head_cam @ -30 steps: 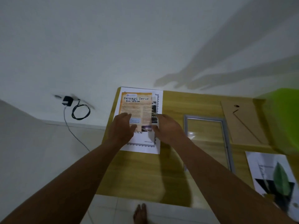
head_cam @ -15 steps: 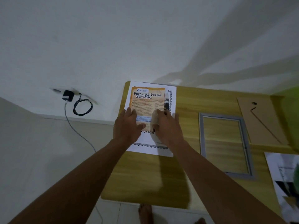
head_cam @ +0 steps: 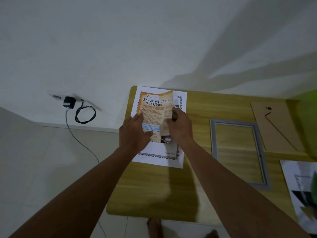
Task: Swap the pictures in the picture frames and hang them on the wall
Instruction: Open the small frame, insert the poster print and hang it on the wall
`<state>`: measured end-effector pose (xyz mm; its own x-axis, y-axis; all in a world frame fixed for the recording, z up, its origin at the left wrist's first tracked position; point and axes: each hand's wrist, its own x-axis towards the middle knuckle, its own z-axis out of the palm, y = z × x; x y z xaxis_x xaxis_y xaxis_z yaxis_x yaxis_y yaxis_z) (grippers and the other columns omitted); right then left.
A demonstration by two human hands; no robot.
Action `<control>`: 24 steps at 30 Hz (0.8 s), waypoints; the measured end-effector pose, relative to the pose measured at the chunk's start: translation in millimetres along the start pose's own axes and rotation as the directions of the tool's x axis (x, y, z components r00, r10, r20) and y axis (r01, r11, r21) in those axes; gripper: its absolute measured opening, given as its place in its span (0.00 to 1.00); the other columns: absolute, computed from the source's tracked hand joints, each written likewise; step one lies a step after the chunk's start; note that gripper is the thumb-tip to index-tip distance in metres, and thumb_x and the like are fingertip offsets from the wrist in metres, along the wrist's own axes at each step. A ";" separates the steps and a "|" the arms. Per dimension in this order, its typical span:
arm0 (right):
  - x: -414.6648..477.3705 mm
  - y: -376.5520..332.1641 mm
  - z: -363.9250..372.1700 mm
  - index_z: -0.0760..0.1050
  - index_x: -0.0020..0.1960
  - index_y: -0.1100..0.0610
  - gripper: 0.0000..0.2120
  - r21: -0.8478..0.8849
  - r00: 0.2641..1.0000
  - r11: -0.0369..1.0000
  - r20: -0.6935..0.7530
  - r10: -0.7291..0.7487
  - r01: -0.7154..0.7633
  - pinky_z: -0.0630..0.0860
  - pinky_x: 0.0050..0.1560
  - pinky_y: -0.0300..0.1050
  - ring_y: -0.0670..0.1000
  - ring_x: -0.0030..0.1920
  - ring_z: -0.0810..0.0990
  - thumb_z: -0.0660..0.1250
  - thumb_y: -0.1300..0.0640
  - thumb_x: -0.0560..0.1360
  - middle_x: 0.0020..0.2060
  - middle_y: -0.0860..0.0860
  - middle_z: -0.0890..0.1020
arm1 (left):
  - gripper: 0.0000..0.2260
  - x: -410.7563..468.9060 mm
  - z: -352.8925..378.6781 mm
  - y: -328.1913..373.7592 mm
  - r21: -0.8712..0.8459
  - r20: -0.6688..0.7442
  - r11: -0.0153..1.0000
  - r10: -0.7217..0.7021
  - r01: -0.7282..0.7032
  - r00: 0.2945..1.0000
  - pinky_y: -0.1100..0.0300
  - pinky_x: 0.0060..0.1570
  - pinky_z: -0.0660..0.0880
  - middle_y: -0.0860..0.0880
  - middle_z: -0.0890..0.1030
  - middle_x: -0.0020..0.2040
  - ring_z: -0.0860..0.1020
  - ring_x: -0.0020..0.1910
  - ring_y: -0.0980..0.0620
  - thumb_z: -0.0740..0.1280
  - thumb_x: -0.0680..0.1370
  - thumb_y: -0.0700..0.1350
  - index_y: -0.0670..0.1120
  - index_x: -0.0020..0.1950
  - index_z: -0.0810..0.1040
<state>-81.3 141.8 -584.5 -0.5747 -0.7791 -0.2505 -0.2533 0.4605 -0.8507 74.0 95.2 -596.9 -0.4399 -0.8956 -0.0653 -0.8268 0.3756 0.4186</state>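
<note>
An orange poster (head_cam: 155, 109) titled "Perangi Terus Narkoba" lies over a white bordered sheet (head_cam: 159, 156) at the table's far left. Its right side is lifted and buckled. My right hand (head_cam: 180, 125) pinches that right edge with curled fingers. Flat on the poster's left part rests my left hand (head_cam: 135, 132), thumb stretched across the paper. A grey empty picture frame (head_cam: 213, 152) lies to the right on the wooden table (head_cam: 154, 191). Beyond it lies the brown frame backing board (head_cam: 274, 127). A black, white and green picture (head_cam: 301, 191) shows at the right edge.
The white wall rises right behind the table. A wall socket with a black charger (head_cam: 68, 102) and a looped cable sits left of the table. Something bright green (head_cam: 308, 117) is at the far right. Bare feet (head_cam: 154, 227) show below the table's near edge.
The poster's right side has come up off the white sheet and buckled, with my right hand now pinching its edge. My left hand has stayed on the paper.
</note>
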 end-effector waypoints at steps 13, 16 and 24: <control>-5.6 -12.7 -40.3 0.68 0.73 0.44 0.33 0.339 0.983 0.932 0.170 0.072 -0.127 0.80 0.55 0.46 0.51 0.53 0.83 0.64 0.73 0.76 0.50 0.52 0.85 | 0.17 12.1 -33.8 22.2 -0.354 0.014 0.912 -0.216 0.207 0.976 0.55 0.47 0.76 0.46 0.81 0.59 0.81 0.51 0.42 0.65 0.79 0.45 0.47 0.68 0.73; -8.0 -12.9 -48.9 0.68 0.74 0.47 0.33 0.350 0.979 0.926 0.185 0.083 -0.144 0.79 0.55 0.44 0.50 0.51 0.83 0.64 0.74 0.76 0.46 0.51 0.85 | 0.20 15.1 -44.6 26.9 -0.470 0.021 0.856 -0.233 0.216 0.972 0.52 0.49 0.80 0.47 0.82 0.56 0.82 0.49 0.45 0.66 0.79 0.43 0.50 0.70 0.72; -33.8 -21.4 -80.1 0.65 0.75 0.52 0.28 0.152 0.998 0.987 -0.027 0.065 -0.060 0.79 0.55 0.47 0.50 0.54 0.81 0.67 0.62 0.78 0.51 0.46 0.80 | 0.20 1.7 -75.3 61.0 -0.583 0.069 0.807 -0.064 0.092 0.996 0.51 0.51 0.80 0.52 0.84 0.51 0.83 0.48 0.52 0.67 0.78 0.40 0.57 0.66 0.76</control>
<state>-118.8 192.3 -520.8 -0.6107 -0.7359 -0.2924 -0.0974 0.4363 -0.8945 49.2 98.6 -503.2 -0.4090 -0.8994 -0.1544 -0.5039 0.0815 0.8599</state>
